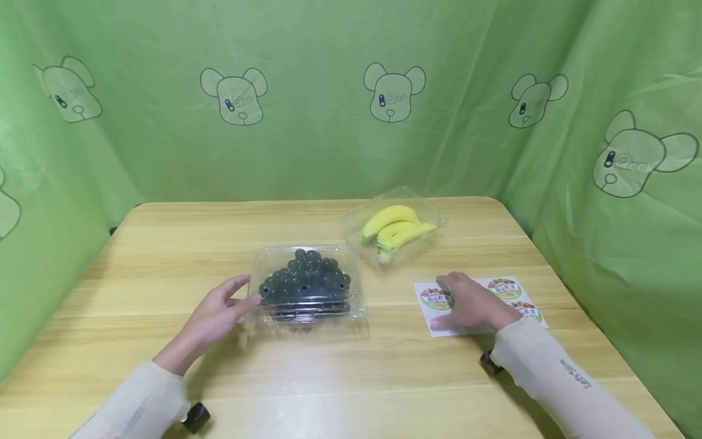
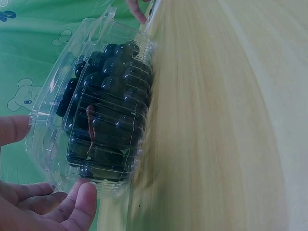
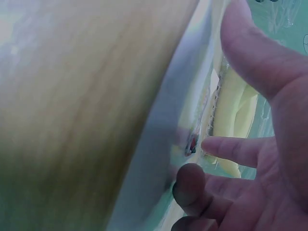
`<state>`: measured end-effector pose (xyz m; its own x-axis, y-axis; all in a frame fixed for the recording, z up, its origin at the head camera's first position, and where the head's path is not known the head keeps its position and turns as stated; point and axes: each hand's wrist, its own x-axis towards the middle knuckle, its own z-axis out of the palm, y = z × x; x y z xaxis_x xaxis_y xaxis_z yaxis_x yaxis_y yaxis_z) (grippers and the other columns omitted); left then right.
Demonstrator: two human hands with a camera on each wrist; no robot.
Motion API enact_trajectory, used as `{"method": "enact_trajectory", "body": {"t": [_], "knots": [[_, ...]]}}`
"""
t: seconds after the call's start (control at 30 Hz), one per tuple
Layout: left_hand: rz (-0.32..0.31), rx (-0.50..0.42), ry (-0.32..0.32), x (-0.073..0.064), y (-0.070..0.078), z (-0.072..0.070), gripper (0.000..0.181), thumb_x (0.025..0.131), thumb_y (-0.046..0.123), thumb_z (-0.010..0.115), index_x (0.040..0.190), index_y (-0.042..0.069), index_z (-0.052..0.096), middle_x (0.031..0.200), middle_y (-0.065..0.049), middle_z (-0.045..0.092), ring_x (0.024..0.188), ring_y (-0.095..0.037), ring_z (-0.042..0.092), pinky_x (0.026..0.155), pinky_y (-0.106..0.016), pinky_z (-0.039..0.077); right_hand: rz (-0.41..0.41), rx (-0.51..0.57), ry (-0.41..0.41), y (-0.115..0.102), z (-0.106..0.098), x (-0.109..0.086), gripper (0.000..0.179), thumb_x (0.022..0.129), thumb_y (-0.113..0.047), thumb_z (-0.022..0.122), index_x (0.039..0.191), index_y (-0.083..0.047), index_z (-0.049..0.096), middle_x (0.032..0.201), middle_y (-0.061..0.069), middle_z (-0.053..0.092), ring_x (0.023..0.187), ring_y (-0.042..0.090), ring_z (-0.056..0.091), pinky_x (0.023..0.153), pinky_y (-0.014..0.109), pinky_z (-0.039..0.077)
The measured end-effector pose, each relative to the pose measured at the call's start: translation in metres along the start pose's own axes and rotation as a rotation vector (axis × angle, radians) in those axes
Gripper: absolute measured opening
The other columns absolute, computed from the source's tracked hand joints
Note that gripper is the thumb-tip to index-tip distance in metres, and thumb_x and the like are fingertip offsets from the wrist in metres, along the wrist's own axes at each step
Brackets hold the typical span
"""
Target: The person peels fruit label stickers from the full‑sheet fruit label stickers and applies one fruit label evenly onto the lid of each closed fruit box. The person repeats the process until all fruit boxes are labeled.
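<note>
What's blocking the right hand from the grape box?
Nothing visible. Between the right hand and the grape box lie only the edge of the flat sticker sheet and tabletop. The banana box sits farther back.

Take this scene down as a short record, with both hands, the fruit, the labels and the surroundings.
Left hand: fingers spread, at the left side of the clear grape container
Right hand: over the white label sheet; whether it touches is unclear
Grapes: dark, inside that container
Bananas: in a second clear container, behind and right of the grapes
Round labels: three at least partly visible; right hand covers part of the sheet
Table: light wood grain
Curtain: green, printed with cartoon bear heads
</note>
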<state>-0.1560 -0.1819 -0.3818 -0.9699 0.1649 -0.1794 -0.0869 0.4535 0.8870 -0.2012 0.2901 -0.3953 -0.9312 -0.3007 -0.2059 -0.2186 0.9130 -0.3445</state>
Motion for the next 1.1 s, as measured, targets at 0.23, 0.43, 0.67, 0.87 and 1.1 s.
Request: {"method": "enact_trajectory", "body": {"t": [0.23, 0.43, 0.67, 0.87, 1.1], "knots": [[0.002, -0.005, -0.001, -0.0001, 0.0001, 0.0003, 0.076, 0.095, 0.043, 0.059, 0.151, 0.006, 0.026, 0.156, -0.018, 0.024, 0.117, -0.035, 0.053, 0.098, -0.055, 0.045, -0.018, -0.013, 0.008, 0.0000, 0.0034, -0.0020, 0.108, 0.063, -0.052, 0.085, 0.140, 0.010, 0.040, 0.137, 0.030, 0.041, 0.121, 0.051, 0.044, 0.101, 0.064, 0.037], [0.002, -0.011, 0.001, -0.0001, 0.0006, 0.0004, 0.075, 0.095, 0.041, 0.059, 0.151, 0.005, 0.026, 0.157, -0.018, 0.024, 0.120, -0.036, 0.051, 0.098, -0.054, 0.045, -0.008, -0.028, 0.021, -0.0003, 0.0040, -0.0013, 0.106, 0.064, -0.051, 0.085, 0.140, 0.009, 0.041, 0.137, 0.031, 0.040, 0.119, 0.051, 0.045, 0.099, 0.064, 0.038], [0.005, 0.012, 0.007, -0.0020, 0.0054, 0.0006, 0.073, 0.096, 0.038, 0.058, 0.151, 0.003, 0.025, 0.157, -0.018, 0.023, 0.126, -0.040, 0.047, 0.099, -0.055, 0.044, -0.009, -0.040, 0.038, -0.0003, 0.0037, 0.0008, 0.103, 0.065, -0.051, 0.084, 0.138, 0.009, 0.044, 0.136, 0.032, 0.041, 0.119, 0.052, 0.045, 0.099, 0.064, 0.037], [-0.001, 0.029, 0.012, -0.0017, 0.0081, 0.0005, 0.072, 0.097, 0.035, 0.058, 0.151, 0.002, 0.024, 0.157, -0.019, 0.022, 0.127, -0.041, 0.045, 0.100, -0.056, 0.042, -0.003, -0.048, 0.044, -0.0023, 0.0030, 0.0014, 0.101, 0.067, -0.050, 0.084, 0.137, 0.010, 0.044, 0.138, 0.033, 0.040, 0.121, 0.053, 0.042, 0.101, 0.064, 0.035], [-0.011, 0.028, 0.002, -0.0004, 0.0078, 0.0008, 0.073, 0.097, 0.036, 0.058, 0.152, 0.002, 0.024, 0.157, -0.019, 0.021, 0.128, -0.041, 0.043, 0.102, -0.057, 0.040, -0.008, -0.048, 0.040, -0.0034, 0.0031, 0.0000, 0.097, 0.069, -0.047, 0.084, 0.136, 0.011, 0.046, 0.140, 0.034, 0.038, 0.123, 0.054, 0.041, 0.103, 0.064, 0.033]]}}
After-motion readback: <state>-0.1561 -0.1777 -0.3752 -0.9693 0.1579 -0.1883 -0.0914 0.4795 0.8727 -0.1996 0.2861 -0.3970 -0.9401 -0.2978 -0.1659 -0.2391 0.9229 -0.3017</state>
